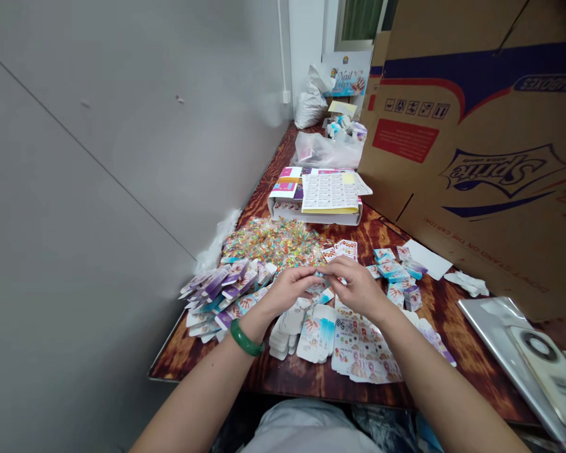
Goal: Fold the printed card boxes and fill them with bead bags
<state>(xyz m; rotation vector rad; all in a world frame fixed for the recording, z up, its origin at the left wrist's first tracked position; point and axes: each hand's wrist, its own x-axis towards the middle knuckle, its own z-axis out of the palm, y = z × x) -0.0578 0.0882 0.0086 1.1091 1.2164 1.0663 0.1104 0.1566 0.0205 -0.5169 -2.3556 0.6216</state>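
My left hand (288,289), with a green bangle on its wrist, and my right hand (353,284) meet fingertip to fingertip over the middle of the table. Both are pinched closed, and my fingers mostly hide whatever is between them. Just beneath lies a white and blue piece of printed card (327,296). Nearer to me are a stack of flat blue-and-white cartons (317,336), a pile of white cards (285,333) and overlapping printed sticker sheets (363,349). Beyond my hands spreads a heap of small clear packets with colourful contents (273,242).
Flat purple and white cartons (231,286) are heaped at left. Several small filled boxes (396,270) sit at right, near a large brown carton (466,151). A white box (316,214) bears printed sheets. A phone (547,371) lies at lower right; a grey wall (99,189) borders the left.
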